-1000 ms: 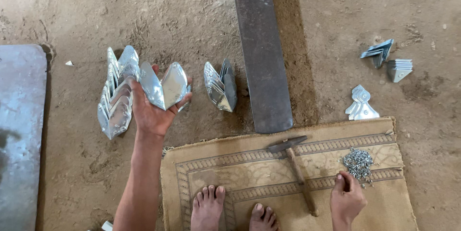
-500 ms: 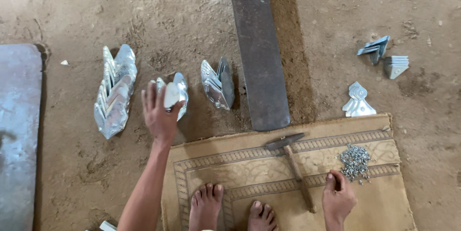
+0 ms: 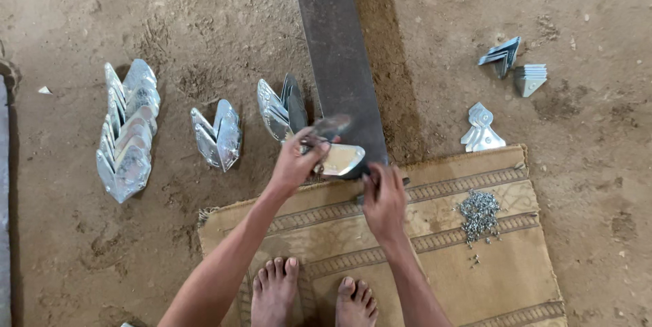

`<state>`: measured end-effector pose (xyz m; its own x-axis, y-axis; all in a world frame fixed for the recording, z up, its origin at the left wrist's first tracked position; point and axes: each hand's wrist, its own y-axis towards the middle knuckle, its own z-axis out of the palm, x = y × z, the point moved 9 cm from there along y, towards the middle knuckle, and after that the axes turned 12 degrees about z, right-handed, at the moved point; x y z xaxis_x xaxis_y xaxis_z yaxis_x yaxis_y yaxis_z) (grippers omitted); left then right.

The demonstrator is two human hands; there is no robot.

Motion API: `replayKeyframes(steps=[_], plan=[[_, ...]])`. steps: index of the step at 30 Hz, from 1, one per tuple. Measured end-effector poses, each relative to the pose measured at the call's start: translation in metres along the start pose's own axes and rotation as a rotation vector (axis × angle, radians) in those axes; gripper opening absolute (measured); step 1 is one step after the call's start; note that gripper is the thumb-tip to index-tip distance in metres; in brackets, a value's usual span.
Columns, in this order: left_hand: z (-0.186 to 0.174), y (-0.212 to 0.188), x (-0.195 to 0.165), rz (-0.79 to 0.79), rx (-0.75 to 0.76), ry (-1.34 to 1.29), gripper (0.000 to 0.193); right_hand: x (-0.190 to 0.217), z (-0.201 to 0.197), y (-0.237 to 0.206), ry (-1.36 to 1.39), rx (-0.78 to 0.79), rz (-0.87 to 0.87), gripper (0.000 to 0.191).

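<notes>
1. A person sat on a woven mat (image 3: 516,279) laid over a dirt floor (image 3: 136,14), bare feet (image 3: 309,293) resting near the mat's near edge, seen from above.
2. The left hand (image 3: 293,162) was closed around a shiny metal bracket (image 3: 341,158), a folded piece of pale sheet metal with rounded tips, held just past the mat's far edge.
3. The bracket lay against the near end of a long dark steel bar (image 3: 336,48) that ran away from the mat across the floor.
4. The right hand (image 3: 384,199) hovered touching or just beside the bracket's near edge, fingers curled; I could not tell whether it gripped the bracket or something small.
5. A blurred dark shape above the left hand's fingers could have been a tool head; it was too smeared to name.
6. The bracket looked light, stiff and thin, with slick plated faces and probably sharp edges, so I judged the flat faces near the fold the safest hold.
7. On the floor to the left stood a long row of stacked brackets (image 3: 128,130) and two smaller clusters (image 3: 219,138) nearer the bar.
8. A heap of small metal fasteners (image 3: 479,209) lay by the mat's right edge, with more folded pieces (image 3: 482,130) beyond.
</notes>
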<state>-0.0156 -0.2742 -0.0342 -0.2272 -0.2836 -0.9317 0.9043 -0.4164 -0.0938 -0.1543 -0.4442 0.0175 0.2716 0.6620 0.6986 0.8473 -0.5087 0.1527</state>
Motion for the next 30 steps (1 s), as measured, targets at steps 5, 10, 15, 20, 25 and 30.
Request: replayKeyframes(steps=[5,10,15,20,25,30], plan=[[0.016,-0.001,-0.012,0.163,0.110,0.134,0.027,-0.090,-0.040,-0.089,-0.571,0.056,0.309,0.058],[0.012,-0.005,0.001,-0.136,0.000,-0.084,0.026,-0.157,-0.055,-0.157,-0.526,0.342,0.833,0.047],[0.022,-0.002,-0.037,0.212,0.128,0.479,0.031,-0.096,-0.094,-0.144,-0.158,0.320,0.673,0.042],[0.027,0.000,-0.044,0.148,0.113,0.554,0.033,-0.012,-0.117,-0.089,-0.052,0.180,0.269,0.037],[0.028,0.000,-0.046,0.055,0.106,0.556,0.032,-0.034,-0.085,-0.078,-0.300,0.517,0.682,0.033],[0.032,0.000,-0.056,0.186,0.120,0.601,0.034,0.019,-0.124,-0.074,-0.002,0.093,0.042,0.030]])
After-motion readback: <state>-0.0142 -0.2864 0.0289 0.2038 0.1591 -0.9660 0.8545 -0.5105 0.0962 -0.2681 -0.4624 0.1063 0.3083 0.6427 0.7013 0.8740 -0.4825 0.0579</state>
